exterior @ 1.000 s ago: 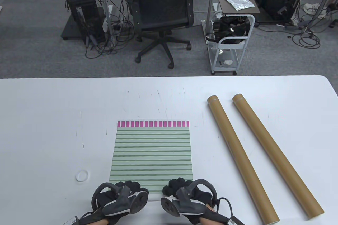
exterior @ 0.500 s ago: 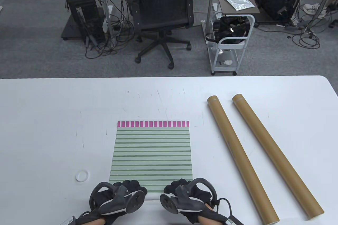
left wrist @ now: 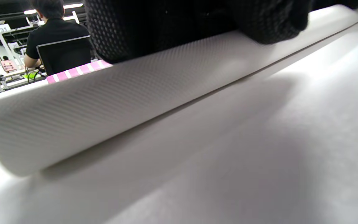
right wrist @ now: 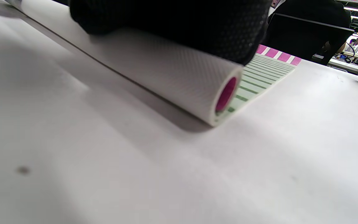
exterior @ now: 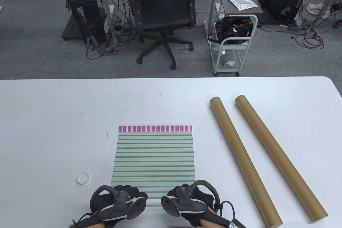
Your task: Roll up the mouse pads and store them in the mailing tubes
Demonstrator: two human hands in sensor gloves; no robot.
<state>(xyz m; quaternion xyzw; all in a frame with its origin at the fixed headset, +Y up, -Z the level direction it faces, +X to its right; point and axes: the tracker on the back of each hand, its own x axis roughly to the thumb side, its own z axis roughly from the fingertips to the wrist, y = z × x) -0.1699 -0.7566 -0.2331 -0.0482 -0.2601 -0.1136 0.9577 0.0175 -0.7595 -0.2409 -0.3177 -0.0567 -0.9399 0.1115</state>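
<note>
Pad (exterior: pixel 154 155) slid nearer since earlier; left hand (exterior: pixel 125 194) and right hand (exterior: pixel 184 193) curl over its rolled near edge, flat part beyond them; roll evenly, tight; tubes (exterior: pixel 244 158) right of right hand.

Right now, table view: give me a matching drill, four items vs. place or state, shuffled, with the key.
Items:
1. mouse pad
2. mailing tubes
3. white ring
4. left hand and right hand

Place or state:
A. lying diagonally, side by side, right of the pad
B. on the rolled near edge of the pad
C. partly rolled, striped face still flat on the table
D. alone on the table, left of the pad

Pairs: 1-C, 2-A, 3-D, 4-B
</note>
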